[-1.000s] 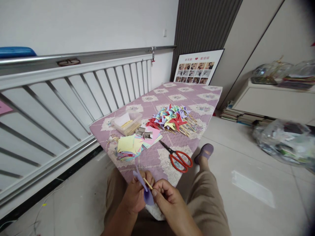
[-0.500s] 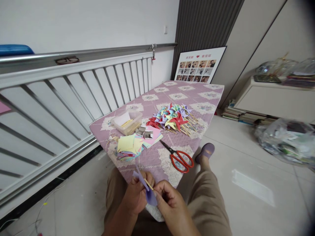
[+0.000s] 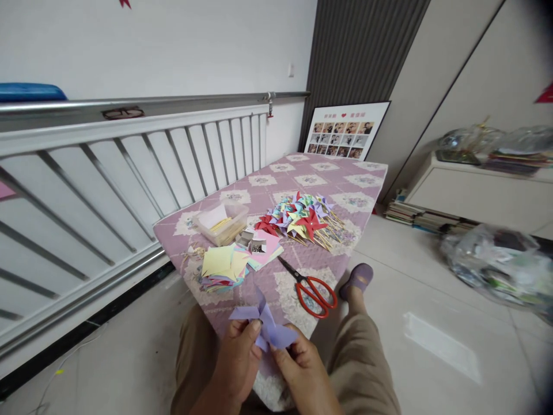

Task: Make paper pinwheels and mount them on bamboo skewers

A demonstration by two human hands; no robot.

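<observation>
A purple paper pinwheel [image 3: 273,333] faces up between my two hands, over the near end of the table. My left hand [image 3: 242,353] is closed on it, with the thumb pressed near its centre. Below its lower right blade, my right hand [image 3: 294,364] is closed too, thumb and fingers pinching at the pinwheel; the stick seen earlier is hidden. Just beyond lie red-handled scissors [image 3: 309,288] and a stack of cut paper squares [image 3: 222,264]. A small box of metal pins [image 3: 258,246] rests on pink paper sheets [image 3: 271,249].
Many-coloured pinwheels on sticks [image 3: 302,219] are piled mid-table. Beside them stands a clear plastic box [image 3: 222,223] holding thin sticks. A white radiator [image 3: 142,167] runs along the left. Plastic bags [image 3: 496,265] lie on the floor at right.
The purple pinwheel has turned from edge-on to face up, its blades now spread out. The stick no longer shows. My head view has tilted slightly upward.
</observation>
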